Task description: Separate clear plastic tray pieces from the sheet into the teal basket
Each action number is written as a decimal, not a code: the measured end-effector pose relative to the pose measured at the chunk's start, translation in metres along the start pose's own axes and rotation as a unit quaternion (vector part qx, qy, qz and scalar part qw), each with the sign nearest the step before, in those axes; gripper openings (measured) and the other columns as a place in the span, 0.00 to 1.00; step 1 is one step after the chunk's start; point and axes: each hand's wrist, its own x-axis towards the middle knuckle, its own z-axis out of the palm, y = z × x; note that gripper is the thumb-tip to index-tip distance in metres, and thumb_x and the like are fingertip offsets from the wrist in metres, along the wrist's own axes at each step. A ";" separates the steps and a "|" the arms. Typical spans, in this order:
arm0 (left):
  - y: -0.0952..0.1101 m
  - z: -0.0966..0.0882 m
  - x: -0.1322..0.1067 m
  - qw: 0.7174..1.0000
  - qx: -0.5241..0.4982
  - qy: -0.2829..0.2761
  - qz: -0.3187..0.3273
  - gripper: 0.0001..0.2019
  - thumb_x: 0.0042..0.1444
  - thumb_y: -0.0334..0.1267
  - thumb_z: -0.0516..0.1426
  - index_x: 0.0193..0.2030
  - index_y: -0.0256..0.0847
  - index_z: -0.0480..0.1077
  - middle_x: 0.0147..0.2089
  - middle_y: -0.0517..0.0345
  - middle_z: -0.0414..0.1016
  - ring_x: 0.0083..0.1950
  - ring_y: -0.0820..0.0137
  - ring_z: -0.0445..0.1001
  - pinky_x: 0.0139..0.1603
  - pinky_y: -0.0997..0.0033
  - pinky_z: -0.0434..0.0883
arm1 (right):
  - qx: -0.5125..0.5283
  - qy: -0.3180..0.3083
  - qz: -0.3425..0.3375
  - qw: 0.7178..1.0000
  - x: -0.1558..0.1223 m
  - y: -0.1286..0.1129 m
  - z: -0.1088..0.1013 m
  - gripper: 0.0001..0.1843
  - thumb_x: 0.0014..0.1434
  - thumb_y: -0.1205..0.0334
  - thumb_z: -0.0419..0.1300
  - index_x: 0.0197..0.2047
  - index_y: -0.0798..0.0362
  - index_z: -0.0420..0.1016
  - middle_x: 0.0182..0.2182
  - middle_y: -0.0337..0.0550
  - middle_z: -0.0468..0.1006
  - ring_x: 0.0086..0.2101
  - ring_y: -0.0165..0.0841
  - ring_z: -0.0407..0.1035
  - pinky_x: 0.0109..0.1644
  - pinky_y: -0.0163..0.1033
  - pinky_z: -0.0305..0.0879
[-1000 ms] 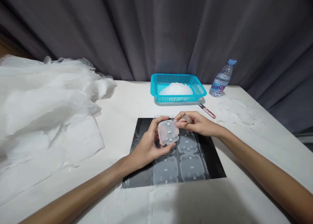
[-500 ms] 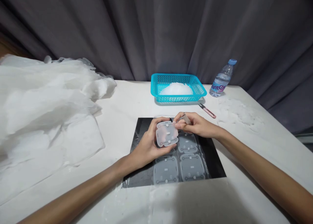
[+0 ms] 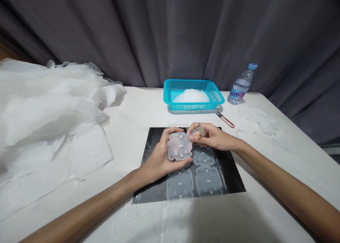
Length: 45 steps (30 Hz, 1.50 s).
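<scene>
A dark grey curtain (image 3: 170,34) hangs in folds behind everything, filling the upper part of the view. In front of it stands a white table (image 3: 138,108), its right edge slanting away from the viewer. The pile of thin white sheets (image 3: 47,105) covers much of the table's left side, heaped and crumpled toward the back and flatter toward the front. A black board (image 3: 232,177) lies flat near the middle, below both hands. Beyond it sits a turquoise mesh basket (image 3: 195,103), and to the right lies a loose patch of whitish scraps (image 3: 261,122). The left hand (image 3: 162,156) is clamped on a translucent piece, fingers around its far side and thumb along its lower edge. The right hand (image 3: 214,136) has thumb and fingertip pinched together on the same piece at its upper right corner. Inside the basket rests a white heap (image 3: 192,96); a water bottle (image 3: 240,87) with a blue cap stands to its right. Rounded-square clear pieces (image 3: 208,182) lie on the board, some partly hidden by the hands. The held translucent piece (image 3: 180,146) is tilted above the board's middle, between the hands. Pink-handled snips (image 3: 225,120) lie just in front of the basket's right corner. Smallest is a greyish band (image 3: 202,130) on a right-hand finger.
</scene>
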 end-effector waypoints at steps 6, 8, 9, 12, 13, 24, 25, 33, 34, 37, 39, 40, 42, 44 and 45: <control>-0.001 0.001 0.000 1.000 -0.005 0.004 -0.003 0.36 0.53 0.39 0.73 0.62 0.51 0.59 0.59 0.55 0.70 0.56 0.62 0.77 0.54 0.63 0.75 | 0.005 -0.004 0.001 1.000 0.000 -0.002 0.001 0.18 0.69 0.46 0.65 0.46 0.53 0.71 0.23 0.29 0.67 0.22 0.24 0.52 0.26 0.33 0.47; -0.002 0.001 0.000 1.000 -0.010 0.003 -0.011 0.36 0.53 0.38 0.73 0.62 0.50 0.59 0.59 0.55 0.70 0.54 0.63 0.77 0.53 0.63 0.76 | -0.005 0.001 0.005 1.000 0.000 -0.002 0.001 0.19 0.69 0.45 0.64 0.48 0.53 0.71 0.26 0.33 0.74 0.22 0.25 0.54 0.26 0.33 0.49; -0.002 0.001 -0.001 1.000 -0.017 0.001 -0.016 0.36 0.53 0.38 0.73 0.62 0.50 0.59 0.59 0.55 0.71 0.54 0.63 0.78 0.53 0.63 0.76 | -0.013 0.002 0.007 1.000 0.001 -0.003 0.001 0.20 0.70 0.44 0.63 0.48 0.53 0.72 0.27 0.35 0.76 0.22 0.25 0.55 0.26 0.33 0.50; -0.002 0.001 -0.001 0.999 -0.041 -0.009 -0.025 0.36 0.54 0.38 0.72 0.62 0.50 0.57 0.56 0.55 0.73 0.52 0.63 0.79 0.54 0.61 0.76 | -0.035 0.002 0.012 0.999 0.001 -0.003 0.000 0.22 0.72 0.42 0.59 0.50 0.54 0.72 0.30 0.39 0.81 0.22 0.26 0.57 0.26 0.33 0.53; -0.002 0.001 -0.001 0.999 -0.042 -0.009 -0.024 0.36 0.54 0.38 0.72 0.62 0.50 0.57 0.55 0.56 0.74 0.52 0.63 0.79 0.54 0.61 0.76 | -0.038 0.002 0.012 0.999 0.001 -0.003 -0.001 0.22 0.72 0.42 0.58 0.51 0.55 0.73 0.30 0.40 0.82 0.22 0.26 0.57 0.26 0.33 0.53; 0.002 0.000 0.000 1.000 -0.012 0.010 -0.002 0.36 0.53 0.37 0.73 0.62 0.49 0.58 0.57 0.54 0.74 0.53 0.62 0.80 0.51 0.62 0.77 | -0.032 0.001 0.002 0.999 0.000 -0.004 -0.002 0.16 0.72 0.49 0.61 0.51 0.54 0.75 0.30 0.39 0.83 0.23 0.25 0.58 0.28 0.33 0.54; 0.002 0.000 0.000 1.000 -0.014 0.010 -0.005 0.36 0.53 0.37 0.73 0.62 0.49 0.58 0.57 0.53 0.74 0.52 0.62 0.80 0.51 0.62 0.77 | -0.024 0.000 0.003 1.000 0.000 -0.004 -0.002 0.15 0.72 0.50 0.62 0.50 0.53 0.75 0.30 0.38 0.83 0.23 0.25 0.59 0.28 0.33 0.54; -0.001 0.002 0.001 1.000 -0.023 0.004 0.001 0.36 0.54 0.37 0.72 0.63 0.49 0.57 0.56 0.54 0.73 0.53 0.61 0.80 0.52 0.62 0.77 | 0.015 0.000 0.011 1.000 -0.002 -0.005 -0.002 0.11 0.69 0.53 0.65 0.45 0.52 0.73 0.31 0.38 0.82 0.32 0.32 0.75 0.39 0.37 0.68; -0.002 0.002 0.000 1.000 -0.013 0.007 0.004 0.36 0.54 0.37 0.73 0.63 0.50 0.57 0.58 0.53 0.72 0.54 0.61 0.79 0.53 0.62 0.77 | 0.015 0.000 0.013 1.000 -0.001 -0.005 -0.003 0.11 0.68 0.54 0.66 0.45 0.52 0.73 0.32 0.39 0.82 0.34 0.33 0.76 0.41 0.38 0.69; -0.003 0.002 -0.001 1.000 0.013 0.016 0.013 0.37 0.53 0.37 0.73 0.63 0.50 0.59 0.61 0.52 0.68 0.58 0.60 0.77 0.57 0.59 0.76 | 0.005 0.006 0.008 1.000 0.000 -0.004 -0.004 0.12 0.65 0.56 0.69 0.43 0.53 0.74 0.34 0.39 0.81 0.37 0.34 0.76 0.45 0.39 0.70; -0.003 0.002 -0.001 1.000 -0.007 0.007 0.013 0.36 0.54 0.37 0.73 0.64 0.51 0.59 0.62 0.53 0.68 0.59 0.60 0.77 0.58 0.59 0.76 | -0.009 0.018 -0.003 1.000 0.002 -0.003 -0.004 0.12 0.63 0.56 0.70 0.41 0.54 0.75 0.35 0.38 0.78 0.37 0.33 0.75 0.45 0.38 0.69; -0.002 0.002 -0.001 1.000 -0.026 -0.001 0.010 0.36 0.55 0.36 0.72 0.64 0.52 0.58 0.61 0.53 0.69 0.59 0.60 0.78 0.58 0.59 0.77 | -0.015 0.024 -0.008 1.000 0.002 -0.002 -0.004 0.12 0.63 0.56 0.70 0.40 0.54 0.75 0.35 0.37 0.77 0.37 0.32 0.74 0.46 0.38 0.69; -0.001 0.003 -0.001 0.998 -0.060 -0.014 0.005 0.35 0.57 0.36 0.71 0.64 0.53 0.58 0.62 0.54 0.70 0.58 0.61 0.79 0.57 0.61 0.78 | -0.024 0.032 -0.013 0.999 0.003 -0.001 -0.003 0.12 0.64 0.56 0.70 0.39 0.54 0.75 0.34 0.37 0.75 0.37 0.32 0.72 0.46 0.38 0.68; 0.001 0.004 -0.001 0.997 -0.073 -0.019 0.001 0.34 0.58 0.35 0.71 0.64 0.53 0.58 0.62 0.53 0.70 0.59 0.61 0.79 0.56 0.61 0.79 | -0.029 0.033 -0.012 0.999 0.004 0.000 -0.003 0.13 0.64 0.55 0.70 0.39 0.54 0.75 0.35 0.37 0.75 0.37 0.32 0.71 0.45 0.38 0.68; 0.001 0.004 -0.001 0.997 -0.076 -0.019 -0.002 0.34 0.58 0.36 0.71 0.64 0.53 0.59 0.62 0.53 0.70 0.59 0.60 0.79 0.56 0.60 0.79 | -0.033 0.032 -0.012 0.999 0.004 0.001 -0.003 0.12 0.64 0.55 0.69 0.40 0.54 0.75 0.35 0.38 0.75 0.37 0.32 0.71 0.45 0.37 0.67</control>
